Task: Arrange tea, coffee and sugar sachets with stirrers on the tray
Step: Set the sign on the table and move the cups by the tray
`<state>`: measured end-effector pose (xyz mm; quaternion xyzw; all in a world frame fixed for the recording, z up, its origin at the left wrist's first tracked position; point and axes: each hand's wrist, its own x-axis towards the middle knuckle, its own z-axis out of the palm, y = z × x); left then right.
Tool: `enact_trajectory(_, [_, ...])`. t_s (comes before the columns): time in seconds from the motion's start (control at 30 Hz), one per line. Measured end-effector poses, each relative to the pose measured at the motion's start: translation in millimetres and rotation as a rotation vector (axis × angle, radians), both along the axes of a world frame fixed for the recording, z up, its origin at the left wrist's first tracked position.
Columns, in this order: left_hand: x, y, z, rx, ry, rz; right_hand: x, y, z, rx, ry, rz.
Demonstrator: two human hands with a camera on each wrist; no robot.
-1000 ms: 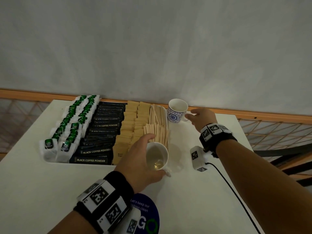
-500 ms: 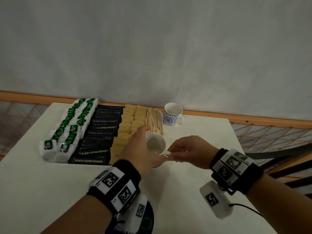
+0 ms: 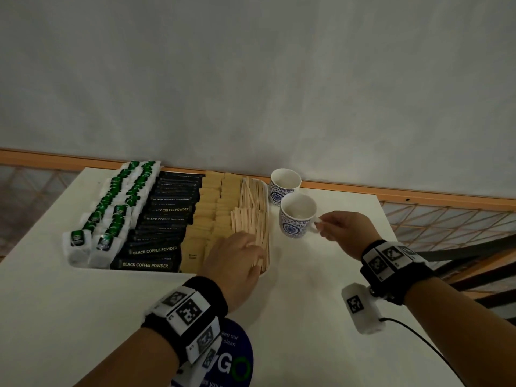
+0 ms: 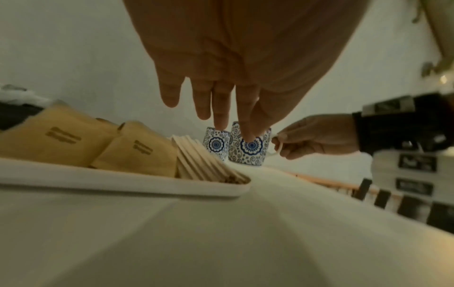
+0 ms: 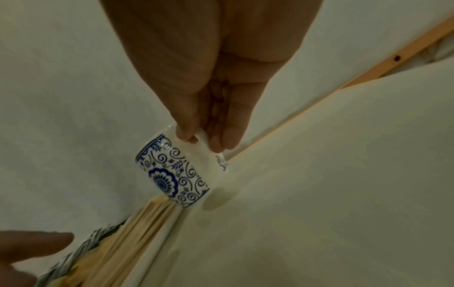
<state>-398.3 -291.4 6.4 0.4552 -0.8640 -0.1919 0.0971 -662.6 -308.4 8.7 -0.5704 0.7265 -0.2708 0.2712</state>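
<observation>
Right hand [image 3: 344,231] pinching handle of near blue-patterned cup [image 3: 297,216], held just right of tray [image 4: 123,182], perhaps slightly off desk [image 3: 307,289]. Left hand [image 3: 234,255] released, flat over wooden stirrers [image 3: 252,213], long axes pointing wallward; sachets leftward.

Blue sticker [image 3: 234,367] cut off and half-hidden, brown sachets' [image 3: 195,255] print unreadable

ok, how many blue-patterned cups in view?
2. The far cup stands on the table by the wall, right of the tray. The near cup is just in front of it, its handle pinched by the right hand. None seems hidden.
</observation>
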Motion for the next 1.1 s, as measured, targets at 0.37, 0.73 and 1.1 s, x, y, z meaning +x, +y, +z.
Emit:
enact_trajectory(0.37, [-39, -28, -28, -0.036, -0.453, -0.166, 3, -15, -25, 0.004, -0.115, -0.095])
enact_trajectory(0.73, [-40, -32, -40, -0.002, -0.448, -0.048, 6, -18, -36, -0.006, -0.134, -0.091])
enact_trajectory(1.1, [-41, -29, -33, 0.028, -0.378, -0.042, 10, -21, -36, 0.008, -0.134, -0.080])
